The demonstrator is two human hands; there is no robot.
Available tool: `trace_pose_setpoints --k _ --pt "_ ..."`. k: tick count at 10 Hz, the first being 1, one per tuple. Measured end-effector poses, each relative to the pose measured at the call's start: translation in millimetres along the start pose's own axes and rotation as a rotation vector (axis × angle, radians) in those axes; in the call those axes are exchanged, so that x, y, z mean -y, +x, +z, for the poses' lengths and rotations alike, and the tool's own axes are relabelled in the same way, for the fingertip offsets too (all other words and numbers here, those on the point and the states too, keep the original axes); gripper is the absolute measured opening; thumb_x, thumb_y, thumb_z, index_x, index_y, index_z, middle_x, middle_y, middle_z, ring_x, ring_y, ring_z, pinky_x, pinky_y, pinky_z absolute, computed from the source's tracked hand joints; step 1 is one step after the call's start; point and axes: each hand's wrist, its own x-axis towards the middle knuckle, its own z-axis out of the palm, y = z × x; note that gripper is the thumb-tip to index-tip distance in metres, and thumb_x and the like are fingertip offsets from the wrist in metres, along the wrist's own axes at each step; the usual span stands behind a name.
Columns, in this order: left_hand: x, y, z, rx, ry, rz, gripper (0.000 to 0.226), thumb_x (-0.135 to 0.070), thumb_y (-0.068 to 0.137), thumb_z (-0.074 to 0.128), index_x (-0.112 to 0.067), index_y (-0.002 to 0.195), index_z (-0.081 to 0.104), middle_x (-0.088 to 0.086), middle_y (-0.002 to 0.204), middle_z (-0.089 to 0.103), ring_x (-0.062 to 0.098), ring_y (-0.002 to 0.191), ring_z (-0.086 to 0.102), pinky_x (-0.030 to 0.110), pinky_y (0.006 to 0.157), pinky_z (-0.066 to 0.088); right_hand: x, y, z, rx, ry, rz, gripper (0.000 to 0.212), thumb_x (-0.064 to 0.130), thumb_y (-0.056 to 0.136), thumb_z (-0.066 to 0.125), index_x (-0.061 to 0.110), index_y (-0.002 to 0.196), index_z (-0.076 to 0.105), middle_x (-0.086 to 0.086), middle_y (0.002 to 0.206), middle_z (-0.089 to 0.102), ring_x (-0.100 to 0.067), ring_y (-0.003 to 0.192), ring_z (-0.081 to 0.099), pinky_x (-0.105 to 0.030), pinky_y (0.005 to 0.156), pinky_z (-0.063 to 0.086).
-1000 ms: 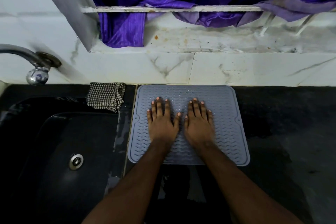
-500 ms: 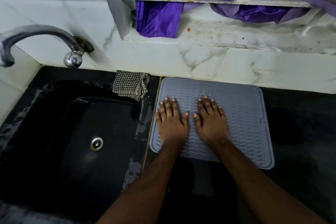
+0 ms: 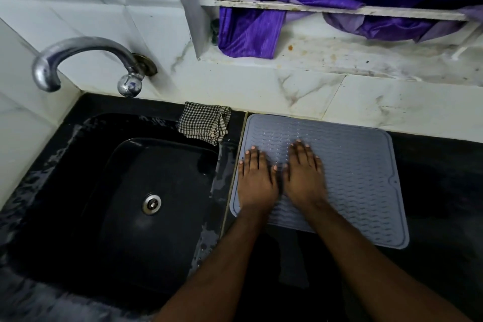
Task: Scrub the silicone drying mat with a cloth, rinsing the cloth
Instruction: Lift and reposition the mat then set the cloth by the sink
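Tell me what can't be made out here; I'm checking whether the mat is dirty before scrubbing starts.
Head view only:
- Drying mat under the left hand and right hand: covered by the flat palms.
- Mat's near left corner: hidden by the forearms.
- Dirt or water on the mat: too dim and fine to tell.
- Checked cloth: wet or dry, cannot tell.
- Sink near edge: blurred, cut off by the frame.

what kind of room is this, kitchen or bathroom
Most likely a home kitchen wash area: a black sink set in a dark counter under a wall tap, a grey silicone drying mat beside it, and a checked cloth on the sink's rim.
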Motion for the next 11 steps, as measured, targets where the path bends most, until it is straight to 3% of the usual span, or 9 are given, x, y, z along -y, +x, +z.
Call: trace_pose_setpoints --k 1,2,4,6,9,11 --pt "22 -17 -13 0.051 0.035 0.127 0.057 -0.027 0.106 0.037 -0.006 0.158 0.026 0.014 0.167 0.018 0.025 0.156 0.012 0.038 0.127 0.004 46 2 1 0.037 0.062 -0.094 0.057 0.035 0.105 0.028 0.018 0.159 0.02 -0.003 0.167 0.009 -0.021 0.154 0.004 -0.043 0.124 0.003" --pt "50 -41 -27 0.085 0.053 0.164 0.061 -0.026 0.104 0.038 -0.009 0.16 0.019 0.01 0.169 0.011 0.022 0.157 0.003 0.037 0.127 0.0 72 -9 7 0.07 0.048 -0.073 0.059 0.036 0.105 0.028 0.018 0.159 0.016 -0.004 0.168 0.005 -0.022 0.154 0.001 -0.045 0.124 0.002" --pt "79 -81 -33 0.158 0.2 0.24 0.068 -0.039 0.107 0.029 -0.011 0.162 0.0 0.004 0.17 -0.009 0.021 0.156 -0.011 0.04 0.125 -0.007 73 -58 25 0.045 -0.046 0.098 0.064 0.045 0.105 0.021 0.015 0.16 0.007 -0.009 0.167 -0.001 -0.027 0.154 -0.004 -0.048 0.123 -0.004" --pt "95 -109 -37 0.183 0.245 0.337 0.068 -0.043 0.107 0.027 -0.013 0.162 0.001 0.005 0.169 -0.008 0.019 0.156 -0.011 0.037 0.122 -0.015 82 -110 34 0.085 -0.028 0.162 0.062 0.045 0.106 0.012 0.019 0.16 -0.003 -0.005 0.167 -0.009 -0.024 0.154 -0.01 -0.047 0.124 -0.002" --pt "84 -144 -43 0.143 0.239 0.286 0.061 -0.039 0.109 0.02 -0.011 0.162 0.006 0.005 0.17 0.0 0.017 0.156 -0.009 0.034 0.124 -0.013 80 -165 21 0.082 -0.002 0.098 0.058 0.041 0.107 0.019 0.018 0.16 0.011 -0.005 0.168 0.004 -0.023 0.154 0.0 -0.044 0.124 0.004" --pt "56 -157 -50 0.061 0.226 0.25 0.062 -0.041 0.109 0.022 -0.008 0.161 0.013 0.008 0.17 0.009 0.02 0.157 0.0 0.037 0.126 -0.006 43 -187 -10 0.01 0.046 0.094 0.058 0.043 0.107 0.022 0.016 0.159 0.019 -0.008 0.167 0.012 -0.024 0.154 0.005 -0.045 0.124 0.007"
